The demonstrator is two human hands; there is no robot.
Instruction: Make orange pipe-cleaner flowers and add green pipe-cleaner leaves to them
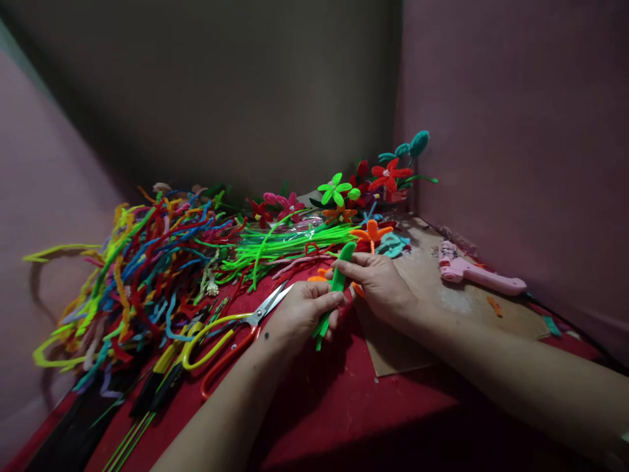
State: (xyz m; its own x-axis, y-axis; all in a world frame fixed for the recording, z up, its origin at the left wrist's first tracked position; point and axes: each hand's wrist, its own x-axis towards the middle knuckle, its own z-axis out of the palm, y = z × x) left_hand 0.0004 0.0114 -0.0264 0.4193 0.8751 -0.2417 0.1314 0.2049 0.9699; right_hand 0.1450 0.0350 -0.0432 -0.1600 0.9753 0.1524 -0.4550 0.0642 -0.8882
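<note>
A green pipe-cleaner leaf (pixel 339 280), long and flat with loose ends at the bottom, is held tilted between both hands. My left hand (pixel 310 307) is closed on its lower half, thumb across the front. Fingers of my right hand (pixel 381 280) pinch its upper half from the right. Orange pipe-cleaner pieces show just behind the hands, partly hidden. To the left of my left hand lie scissors (pixel 255 318) with yellow and red handles, blades parted. Beyond the hands stands an orange pipe-cleaner flower (pixel 372 232).
A tangled heap of coloured pipe cleaners (pixel 132 282) fills the left side. Bright green pipe cleaners (pixel 295 244) lie behind the hands, with finished flowers (pixel 334 190) at the back. A pink glue gun (pixel 481 274) rests on cardboard (pixel 422 314) at right. Pliers (pixel 164 377) lie front left.
</note>
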